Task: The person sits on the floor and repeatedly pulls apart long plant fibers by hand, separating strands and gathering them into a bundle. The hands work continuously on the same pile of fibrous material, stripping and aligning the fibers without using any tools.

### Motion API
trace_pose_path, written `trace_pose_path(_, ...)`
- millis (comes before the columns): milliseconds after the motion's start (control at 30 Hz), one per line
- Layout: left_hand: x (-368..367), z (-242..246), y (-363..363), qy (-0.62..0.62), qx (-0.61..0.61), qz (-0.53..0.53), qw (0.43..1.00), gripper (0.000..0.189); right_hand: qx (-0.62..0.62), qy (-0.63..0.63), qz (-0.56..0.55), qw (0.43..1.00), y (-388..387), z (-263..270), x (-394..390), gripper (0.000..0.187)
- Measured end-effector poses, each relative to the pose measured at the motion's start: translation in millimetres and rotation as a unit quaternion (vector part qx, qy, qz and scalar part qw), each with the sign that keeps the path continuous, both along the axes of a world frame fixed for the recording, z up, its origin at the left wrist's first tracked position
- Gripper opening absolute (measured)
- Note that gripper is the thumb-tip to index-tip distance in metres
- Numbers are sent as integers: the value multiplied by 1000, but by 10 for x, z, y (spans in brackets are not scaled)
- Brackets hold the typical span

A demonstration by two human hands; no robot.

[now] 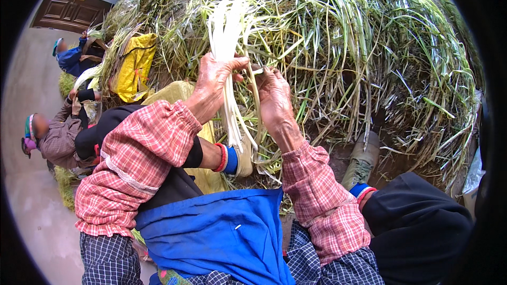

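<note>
My left hand [220,79] is closed around a bundle of long white stalks [227,31], which look like peeled vegetable stems. Their pale lower ends hang below the fist, above my shoe. Close beside it, my right hand [271,95] pinches a thin strip of leaf or outer skin [259,72] between thumb and fingers. A looser yellowish stalk [254,99] hangs between the two hands; which hand supports it I cannot tell. Under and beyond both hands spreads a large heap of green and straw-coloured leaves [324,47].
A yellow woven sack [136,67] lies left of the heap. A blue apron [218,229] covers my lap, with my shoes [362,160] at the heap's near edge. Several people sit or stand along the left, one person [65,134] holding pale stalks. A wooden door [71,10] is behind.
</note>
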State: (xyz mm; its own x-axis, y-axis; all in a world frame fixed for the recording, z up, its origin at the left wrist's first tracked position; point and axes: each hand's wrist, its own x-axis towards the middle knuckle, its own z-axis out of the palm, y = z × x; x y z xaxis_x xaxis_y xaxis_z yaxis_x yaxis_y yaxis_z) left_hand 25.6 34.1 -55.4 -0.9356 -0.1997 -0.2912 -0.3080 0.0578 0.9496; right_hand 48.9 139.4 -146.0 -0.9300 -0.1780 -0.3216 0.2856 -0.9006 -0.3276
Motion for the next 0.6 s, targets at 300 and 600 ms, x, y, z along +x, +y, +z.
trace_pose_path(300, -132, 181, -157, -5, 95, -18, 995, 18, -238, -14, -39, 970, 67, -342, -34, 3)
trace_pose_path(600, -380, 436, -513, -44, 111, -60, 991, 16, 12, -46, -6, 999, 559, -984, 46, 5)
